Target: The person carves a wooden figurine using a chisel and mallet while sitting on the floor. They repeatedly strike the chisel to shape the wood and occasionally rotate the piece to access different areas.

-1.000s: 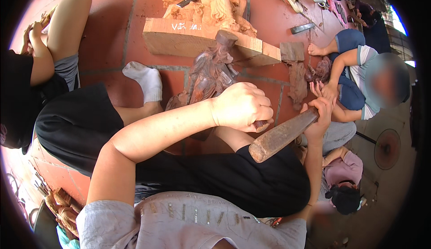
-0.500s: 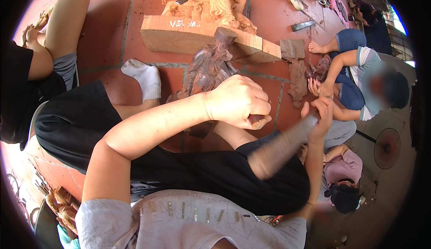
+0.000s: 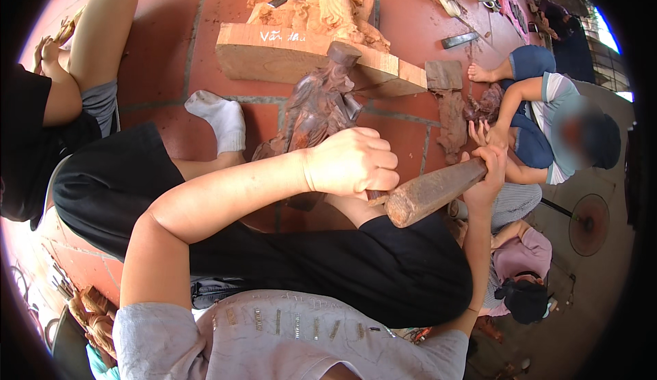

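Observation:
My left hand [image 3: 352, 164] is closed round a chisel, and the butt of its wooden handle [image 3: 376, 197] pokes out below the fist. A narrow grey piece that looks like its blade shows above the fist, against the dark carved wooden figure [image 3: 309, 106] between my legs. In my right hand [image 3: 488, 174] is a wooden mallet [image 3: 438, 192], a thick round club gripped at its thin end. The mallet's broad end lies right beside the chisel's butt; whether they touch I cannot tell. My left fist hides the figure's lower part.
Beyond the figure stands a pale carved wood block [image 3: 274, 58] with a dark tool lying on it. A brown wooden piece [image 3: 450, 113] lies on the tiles [image 3: 164, 44]. A co-worker [image 3: 547, 120] sits at right by a small dark carving; another person's leg [image 3: 102, 38] is at left.
The mallet has swung up and left to the chisel's butt. My left fist has shifted slightly down and left, and the chisel's handle has tilted.

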`<state>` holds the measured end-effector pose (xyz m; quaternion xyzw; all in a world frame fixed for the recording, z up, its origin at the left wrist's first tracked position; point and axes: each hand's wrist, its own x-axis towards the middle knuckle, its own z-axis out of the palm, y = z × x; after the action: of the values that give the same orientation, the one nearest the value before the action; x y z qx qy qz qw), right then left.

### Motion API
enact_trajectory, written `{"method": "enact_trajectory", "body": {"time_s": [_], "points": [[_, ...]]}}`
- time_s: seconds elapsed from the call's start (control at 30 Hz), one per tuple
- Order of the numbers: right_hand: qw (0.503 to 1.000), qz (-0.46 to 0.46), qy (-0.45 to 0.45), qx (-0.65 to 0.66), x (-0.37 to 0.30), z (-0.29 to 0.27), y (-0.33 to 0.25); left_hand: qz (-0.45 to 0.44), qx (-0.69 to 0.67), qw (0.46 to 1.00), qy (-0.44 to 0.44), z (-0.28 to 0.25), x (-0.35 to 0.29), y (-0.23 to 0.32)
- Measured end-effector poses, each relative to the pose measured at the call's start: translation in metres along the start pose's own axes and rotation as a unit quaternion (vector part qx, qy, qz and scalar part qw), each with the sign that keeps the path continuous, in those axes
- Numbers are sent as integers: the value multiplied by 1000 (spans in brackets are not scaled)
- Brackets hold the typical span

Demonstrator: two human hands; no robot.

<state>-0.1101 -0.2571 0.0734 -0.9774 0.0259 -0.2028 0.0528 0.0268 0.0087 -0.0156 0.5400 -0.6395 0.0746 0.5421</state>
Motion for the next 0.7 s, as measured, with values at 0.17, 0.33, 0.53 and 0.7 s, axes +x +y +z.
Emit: {"method": "enact_trajectory", "body": {"time_s": [0.17, 0.33, 0.53, 0.7], "points": [[1000, -8, 2, 16, 0, 2, -2, -52, 11, 998, 14, 9, -5, 17], [1000, -9, -1, 26, 4, 2, -5, -49, -1, 999, 15, 10, 8, 8], [999, -4, -2, 39, 3, 2, -6, -52, -15, 998, 43, 12, 9, 0], [999, -28, 10, 41, 7, 1, -7, -56, -37, 995, 76, 11, 13, 0]]}}
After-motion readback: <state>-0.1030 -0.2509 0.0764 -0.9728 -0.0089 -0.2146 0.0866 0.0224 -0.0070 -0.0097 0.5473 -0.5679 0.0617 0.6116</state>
